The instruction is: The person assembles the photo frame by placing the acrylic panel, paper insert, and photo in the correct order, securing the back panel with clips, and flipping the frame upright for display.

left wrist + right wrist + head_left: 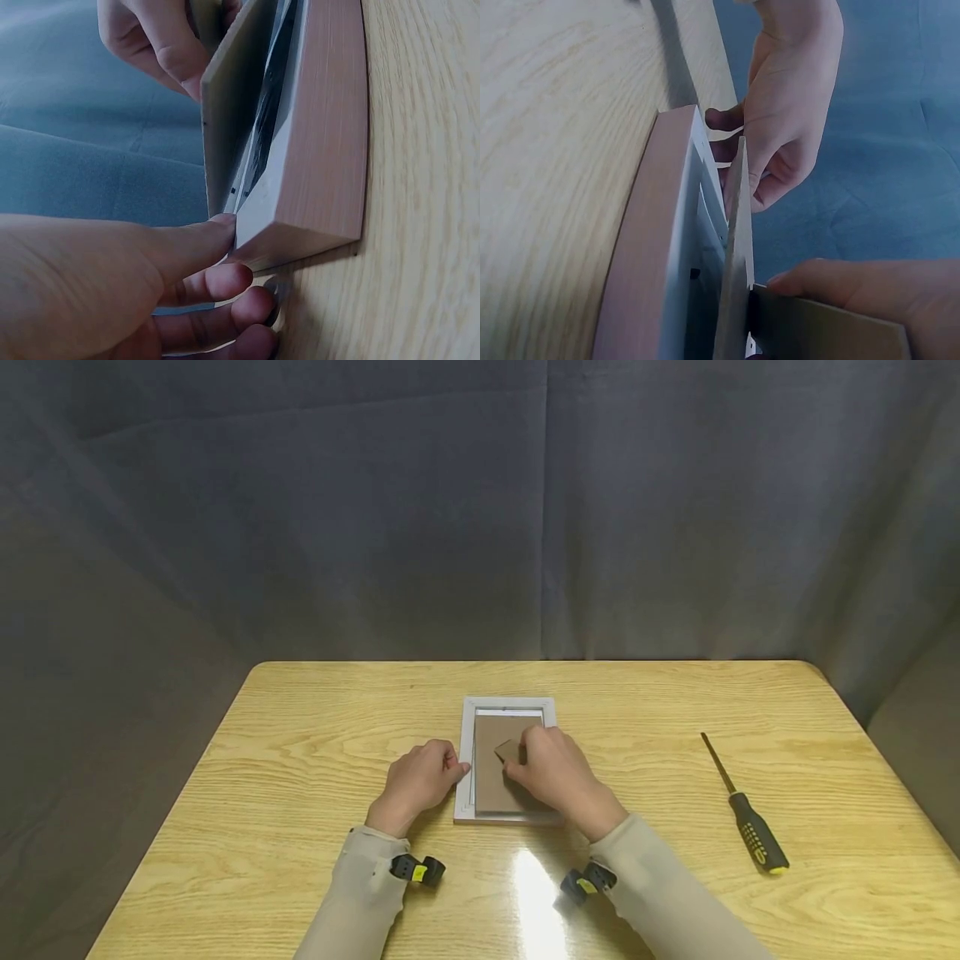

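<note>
A picture frame point(467, 731) lies face down on the table, its pale rear rim upward and its reddish side point(326, 127) showing in the left wrist view. Over its opening is a brown backing board point(495, 789), tilted up out of the rim. My right hand point(555, 768) pinches the small stand flap point(507, 750) on the board's back between thumb and fingers. At the frame's left side, my left hand point(422, 777) holds the rim, thumb on its upper face and fingers curled beside the edge. Dark inner layers show beneath the board in the left wrist view.
A screwdriver point(756, 831) with a black and yellow handle lies to the right, its shaft pointing away. The wooden table point(300, 727) ends at a dark grey curtain point(405, 527) behind. Glare marks the tabletop in front of the frame.
</note>
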Available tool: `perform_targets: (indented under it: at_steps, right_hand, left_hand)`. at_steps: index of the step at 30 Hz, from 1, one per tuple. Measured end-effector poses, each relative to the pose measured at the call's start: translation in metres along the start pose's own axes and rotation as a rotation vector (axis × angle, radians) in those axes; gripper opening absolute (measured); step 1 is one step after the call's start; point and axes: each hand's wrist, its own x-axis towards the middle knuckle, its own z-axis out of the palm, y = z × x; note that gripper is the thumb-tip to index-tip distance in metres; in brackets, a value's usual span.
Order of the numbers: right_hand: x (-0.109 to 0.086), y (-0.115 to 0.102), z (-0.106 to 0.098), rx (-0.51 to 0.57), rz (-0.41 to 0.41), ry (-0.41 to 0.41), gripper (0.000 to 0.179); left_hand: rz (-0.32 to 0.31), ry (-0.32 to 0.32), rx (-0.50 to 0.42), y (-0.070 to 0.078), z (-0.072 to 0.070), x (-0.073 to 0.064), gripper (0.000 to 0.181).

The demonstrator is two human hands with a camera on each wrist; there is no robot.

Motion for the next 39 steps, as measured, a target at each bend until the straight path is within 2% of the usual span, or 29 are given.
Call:
perform_targets:
  at_steps: [25, 39]
  right_hand:
    - [0.016, -0.005, 0.000, -0.044, 0.005, -0.025, 0.030]
    - [0.017, -0.005, 0.004, -0.064, 0.002, -0.023, 0.031]
  left_hand:
    - [-0.008, 0.006, -0.006, 0.000, 0.000, -0.001, 0.028]
    - [-0.015, -0.003, 0.008, -0.001, 0.000, 0.000, 0.027]
